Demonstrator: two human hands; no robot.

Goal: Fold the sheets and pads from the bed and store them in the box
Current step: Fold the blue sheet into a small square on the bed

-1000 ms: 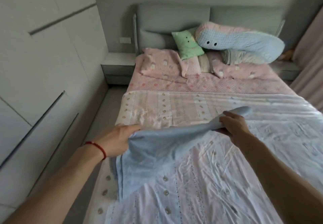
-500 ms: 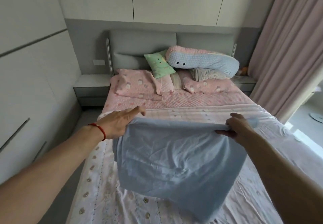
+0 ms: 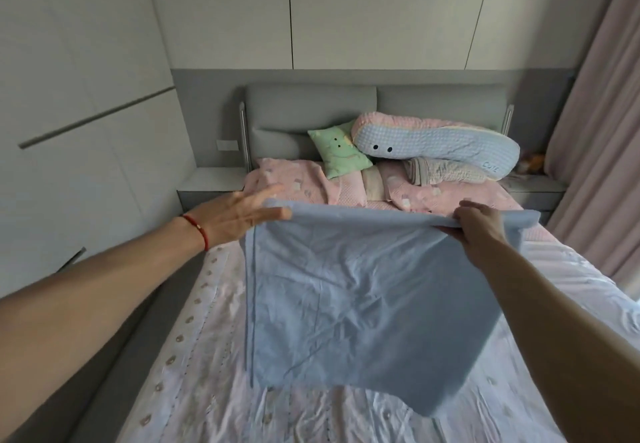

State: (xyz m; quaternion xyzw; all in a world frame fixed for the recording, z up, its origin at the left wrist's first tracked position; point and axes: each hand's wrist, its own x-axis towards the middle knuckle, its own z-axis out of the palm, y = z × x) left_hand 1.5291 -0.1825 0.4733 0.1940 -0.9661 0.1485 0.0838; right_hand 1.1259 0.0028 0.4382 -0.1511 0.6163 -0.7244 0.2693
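A light blue sheet [image 3: 363, 304] hangs in the air over the bed, stretched flat between my two hands. My left hand [image 3: 239, 216], with a red cord on the wrist, holds the sheet's top left corner with fingers extended along the edge. My right hand [image 3: 479, 224] grips the top edge near the right corner. The sheet's lower edge dangles just above a white patterned sheet [image 3: 221, 390] that covers the mattress. A pink quilted pad [image 3: 349, 191] lies beneath it toward the headboard. No box is in view.
Pink pillows [image 3: 294, 179], a green cushion [image 3: 337, 152] and a long blue-and-pink plush pillow [image 3: 440, 141] lie against the grey headboard [image 3: 311, 110]. A nightstand [image 3: 211, 183] stands at the left, wardrobe panels along the left wall, a pink curtain [image 3: 599, 131] at the right.
Both hands have lifted the blue sheet up off the bed and pulled it wide, so it now hangs spread out. The view has tilted up toward the headboard.
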